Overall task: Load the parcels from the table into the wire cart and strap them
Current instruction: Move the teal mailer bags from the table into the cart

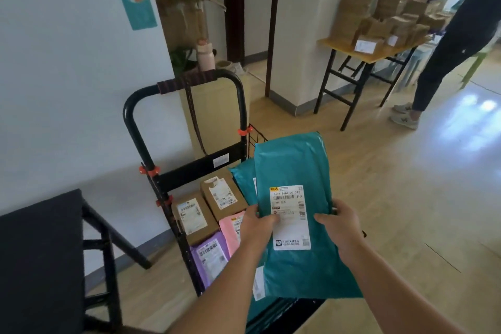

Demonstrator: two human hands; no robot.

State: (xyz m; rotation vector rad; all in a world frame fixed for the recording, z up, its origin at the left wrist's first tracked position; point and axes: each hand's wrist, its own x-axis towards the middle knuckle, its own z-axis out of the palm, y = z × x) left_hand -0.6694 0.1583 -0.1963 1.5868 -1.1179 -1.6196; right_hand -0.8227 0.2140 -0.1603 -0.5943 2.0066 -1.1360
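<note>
- A black table fills the lower left, just beside the wire cart.
- The wire cart stands against the white wall, its black tube handle upright and a dark strap hanging from the top bar.
- Across the room, a second person reaches over a wooden-topped table stacked with brown cartons.
- A teal parcel, white shipping label up, is held over the right side of the cart, above another teal mailer lying there.
- Two cardboard boxes sit side by side at the back of the cart; a pink mailer and a purple mailer lie in front of them.
- The left hand grips the teal parcel's left edge, thumb on the label.
- The right hand grips its right edge, thumb on top.
</note>
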